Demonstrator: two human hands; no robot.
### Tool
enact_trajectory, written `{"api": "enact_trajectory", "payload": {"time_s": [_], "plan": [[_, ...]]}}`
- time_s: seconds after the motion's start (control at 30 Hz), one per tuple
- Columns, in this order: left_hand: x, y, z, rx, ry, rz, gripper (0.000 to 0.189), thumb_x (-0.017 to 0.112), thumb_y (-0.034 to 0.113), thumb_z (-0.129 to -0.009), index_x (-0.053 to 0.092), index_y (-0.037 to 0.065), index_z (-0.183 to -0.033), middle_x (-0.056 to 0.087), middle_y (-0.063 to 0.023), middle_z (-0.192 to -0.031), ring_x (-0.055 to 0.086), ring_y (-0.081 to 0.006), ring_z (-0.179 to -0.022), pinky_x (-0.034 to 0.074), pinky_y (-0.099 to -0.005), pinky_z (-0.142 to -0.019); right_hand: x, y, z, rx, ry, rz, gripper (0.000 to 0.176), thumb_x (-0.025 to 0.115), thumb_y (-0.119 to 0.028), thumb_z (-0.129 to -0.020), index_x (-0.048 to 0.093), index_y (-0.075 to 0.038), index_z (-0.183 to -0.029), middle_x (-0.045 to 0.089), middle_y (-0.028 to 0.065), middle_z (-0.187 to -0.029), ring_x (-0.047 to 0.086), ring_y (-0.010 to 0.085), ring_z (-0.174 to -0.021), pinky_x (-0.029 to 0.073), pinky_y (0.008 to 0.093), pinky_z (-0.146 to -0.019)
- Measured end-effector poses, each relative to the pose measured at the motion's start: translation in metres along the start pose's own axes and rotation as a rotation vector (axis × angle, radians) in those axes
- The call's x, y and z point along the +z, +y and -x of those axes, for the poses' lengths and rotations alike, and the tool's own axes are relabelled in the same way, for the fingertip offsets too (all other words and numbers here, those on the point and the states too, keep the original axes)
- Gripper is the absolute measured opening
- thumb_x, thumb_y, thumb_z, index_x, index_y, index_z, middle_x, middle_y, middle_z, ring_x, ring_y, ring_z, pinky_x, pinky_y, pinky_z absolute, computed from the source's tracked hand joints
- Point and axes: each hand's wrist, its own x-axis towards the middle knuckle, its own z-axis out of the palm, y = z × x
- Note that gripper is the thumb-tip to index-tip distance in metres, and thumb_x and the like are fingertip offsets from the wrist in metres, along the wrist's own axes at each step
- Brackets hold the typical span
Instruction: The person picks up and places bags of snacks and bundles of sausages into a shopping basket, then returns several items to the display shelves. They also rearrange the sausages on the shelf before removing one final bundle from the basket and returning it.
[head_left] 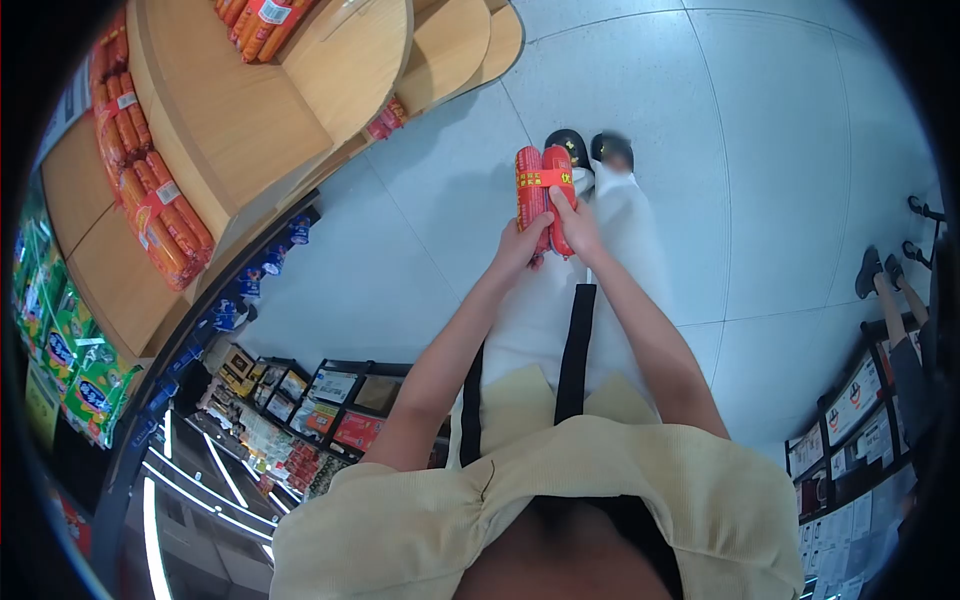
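In front of my white trousers I hold a pack of red sausages, banded together by a red strip with yellow lettering. At least two thick sausages show side by side, the right one smoother and brighter. My left hand grips the lower left of the pack, thumb lying across it. On the lower right side, my right hand is closed round it, with the thumb on the front. The fingers behind the pack are hidden.
Wooden shelves at upper left carry more packs of orange-red sausages. Green snack bags hang at far left. A rack of boxed goods stands at lower left. Another person's legs show at right. Pale tiled floor surrounds my feet.
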Motion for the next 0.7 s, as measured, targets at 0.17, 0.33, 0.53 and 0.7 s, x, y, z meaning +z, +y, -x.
{"api": "enact_trajectory", "payload": {"time_s": [0.17,0.33,0.53,0.7], "plan": [[0.036,-0.017,-0.002,-0.06,0.003,-0.091,0.041,0.06,0.042,-0.08,0.048,0.004,-0.085,0.049,-0.0024,-0.058,0.047,-0.0111,-0.039,0.037,-0.0251,-0.034,-0.035,0.03,0.005,0.045,-0.077,-0.231,0.062,0.05,-0.054,-0.085,0.054,0.005,-0.106,0.061,0.0113,-0.091,0.059,0.0141,-0.077,0.048,0.0264,-0.069],[0.075,-0.021,-0.001,-0.121,-0.105,-0.181,0.041,0.061,0.044,-0.08,0.046,0.006,-0.088,0.049,-0.0014,-0.06,0.047,-0.0109,-0.042,0.04,-0.025,-0.037,-0.077,0.041,0.021,0.009,-0.061,-0.359,0.061,0.05,-0.054,-0.086,0.054,0.004,-0.105,0.061,0.0106,-0.09,0.059,0.0138,-0.078,0.047,0.0266,-0.07],[0.071,-0.007,-0.007,-0.009,-0.168,-0.138,0.046,0.063,0.042,-0.079,0.04,0.006,-0.097,0.049,-0.002,-0.063,0.048,-0.0104,-0.044,0.039,-0.0245,-0.037,-0.079,0.03,0.015,-0.058,0.141,-0.036,0.064,0.049,-0.054,-0.086,0.053,0.006,-0.105,0.06,0.0135,-0.092,0.059,0.017,-0.08,0.047,0.0296,-0.073],[0.023,0.019,-0.023,0.09,-0.183,-0.106,0.038,0.06,0.039,-0.083,0.042,0.008,-0.098,0.048,-0.001,-0.065,0.046,-0.0097,-0.045,0.036,-0.0241,-0.038,-0.041,-0.028,0.013,-0.217,0.138,0.085,0.068,0.052,-0.059,-0.081,0.051,0.002,-0.11,0.059,0.019,-0.097,0.059,0.0234,-0.089,0.045,0.0324,-0.079]]}}
